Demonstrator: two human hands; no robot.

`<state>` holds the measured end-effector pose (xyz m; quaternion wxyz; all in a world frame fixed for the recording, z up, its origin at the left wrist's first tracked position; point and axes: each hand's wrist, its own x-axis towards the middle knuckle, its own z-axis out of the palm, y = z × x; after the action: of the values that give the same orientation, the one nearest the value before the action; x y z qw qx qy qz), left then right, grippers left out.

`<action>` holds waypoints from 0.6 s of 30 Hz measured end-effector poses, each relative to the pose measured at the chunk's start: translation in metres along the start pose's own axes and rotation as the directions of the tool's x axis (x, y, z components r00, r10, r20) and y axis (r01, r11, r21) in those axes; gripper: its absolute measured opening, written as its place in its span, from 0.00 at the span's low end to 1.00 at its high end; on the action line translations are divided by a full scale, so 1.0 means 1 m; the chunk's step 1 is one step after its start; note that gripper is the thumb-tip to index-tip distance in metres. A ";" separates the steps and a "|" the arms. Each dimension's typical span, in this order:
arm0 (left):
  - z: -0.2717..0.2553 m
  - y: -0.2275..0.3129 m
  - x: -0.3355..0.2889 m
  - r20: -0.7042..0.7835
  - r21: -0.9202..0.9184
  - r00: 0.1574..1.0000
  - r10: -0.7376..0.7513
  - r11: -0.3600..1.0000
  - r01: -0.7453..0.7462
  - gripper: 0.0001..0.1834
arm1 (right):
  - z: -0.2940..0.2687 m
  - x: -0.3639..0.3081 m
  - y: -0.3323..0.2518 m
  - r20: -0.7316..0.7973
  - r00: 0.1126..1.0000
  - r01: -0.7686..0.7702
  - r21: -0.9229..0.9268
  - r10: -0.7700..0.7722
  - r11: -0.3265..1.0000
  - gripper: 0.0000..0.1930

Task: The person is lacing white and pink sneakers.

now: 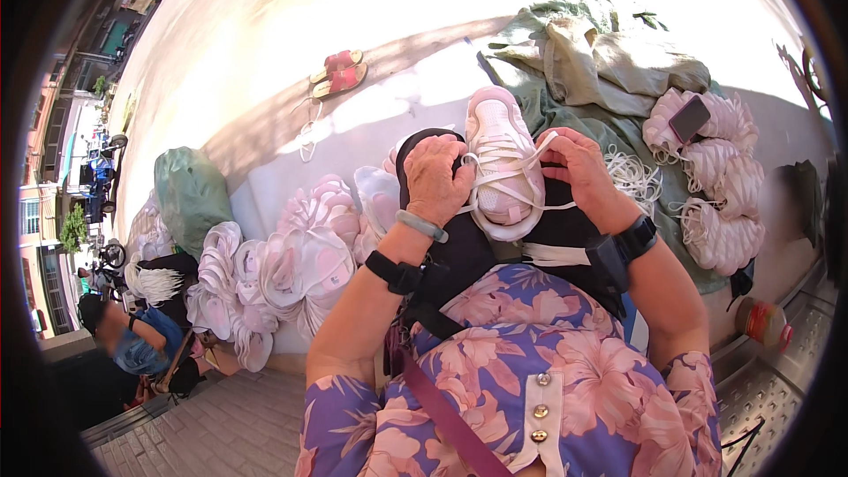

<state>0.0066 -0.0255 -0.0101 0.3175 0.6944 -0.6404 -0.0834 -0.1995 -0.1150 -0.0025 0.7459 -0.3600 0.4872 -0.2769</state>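
Observation:
A white and pale pink sneaker (503,159) rests on my dark-clad lap, its toe pointing away from me. White shoelace (502,178) criss-crosses its front, with loose ends at both sides. My right hand (581,168) is at the sneaker's right side, thumb and fingers pinched on a lace that stretches from the eyelets. My left hand (435,178) lies against the left side, fingers curled downward and the thumb by a lace; its fingertips are partly hidden. A bundle of loose white laces (632,178) lies just right of my right hand.
Piled white and pink shoe uppers (305,269) lie at left, beside a green sack (190,199). Bundled pinkish pieces (723,234) at right carry a phone (689,117). Crumpled sacking (609,62) and red sandals (340,75) lie farther off. A person (146,340) sits at far left.

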 end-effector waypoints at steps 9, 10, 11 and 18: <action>0.002 0.001 -0.002 -0.057 -0.132 0.996 -0.067 0.990 0.059 0.06 | -0.016 0.005 0.002 0.215 0.974 0.050 0.127 -0.077 0.991 0.07; 0.001 0.002 -0.003 -0.061 -0.132 0.996 -0.061 0.990 0.053 0.05 | -0.021 0.008 0.004 0.217 0.973 0.048 0.129 -0.076 0.991 0.07; 0.002 0.002 -0.004 -0.060 -0.131 0.996 -0.060 0.990 0.052 0.05 | -0.025 0.010 0.004 0.287 0.955 0.029 0.144 -0.070 0.989 0.08; 0.005 0.000 -0.007 -0.109 -0.120 0.992 -0.059 0.992 0.046 0.06 | -0.020 0.004 0.002 0.277 0.959 0.009 0.176 -0.058 0.984 0.11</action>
<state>0.0027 -0.0206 -0.0162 0.3910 0.6948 -0.5969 -0.0897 -0.2162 -0.1217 -0.0115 0.8311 -0.3377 0.3442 -0.2770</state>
